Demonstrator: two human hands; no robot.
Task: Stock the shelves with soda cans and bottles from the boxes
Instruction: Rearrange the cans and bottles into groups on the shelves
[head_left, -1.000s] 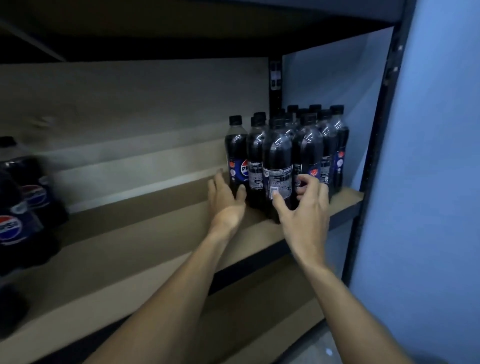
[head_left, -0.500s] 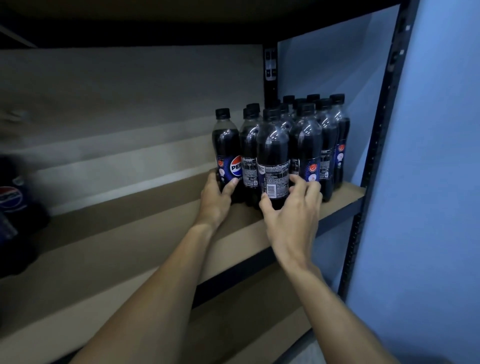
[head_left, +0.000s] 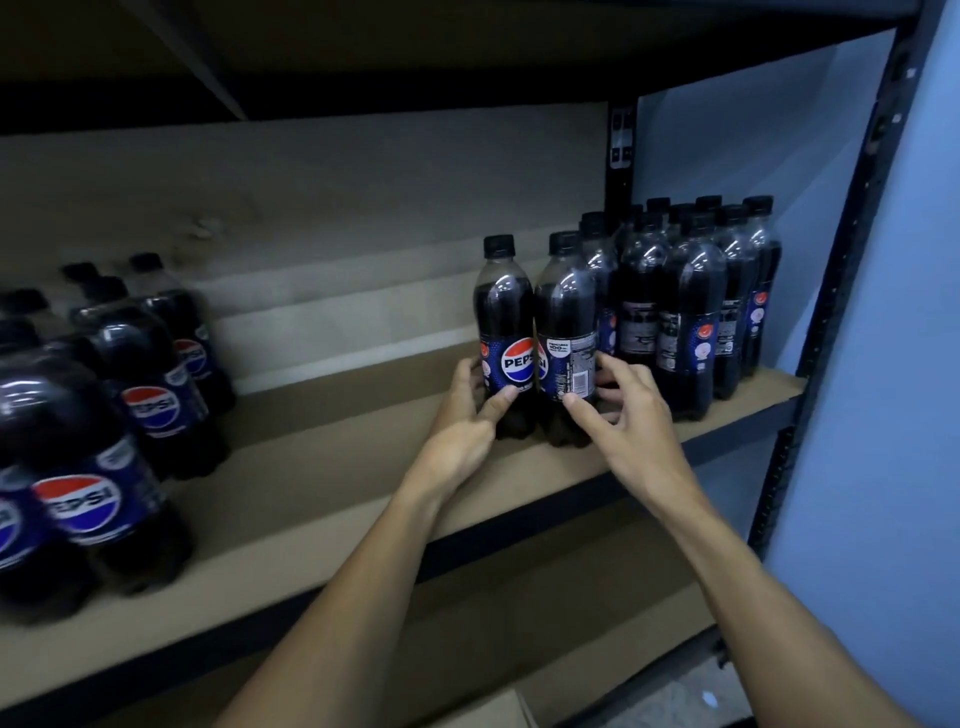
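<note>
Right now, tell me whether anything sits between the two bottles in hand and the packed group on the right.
Only the right hand itself: its fingers curl into the narrow gap between the label-side bottle and the packed group. The left hand grips the logo bottle on the other side. Nothing else shows there.

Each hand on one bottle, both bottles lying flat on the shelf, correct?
No. The head view shows the left bottle and right bottle standing upright on the shelf, not lying flat. The left hand and right hand each hold one.
</note>
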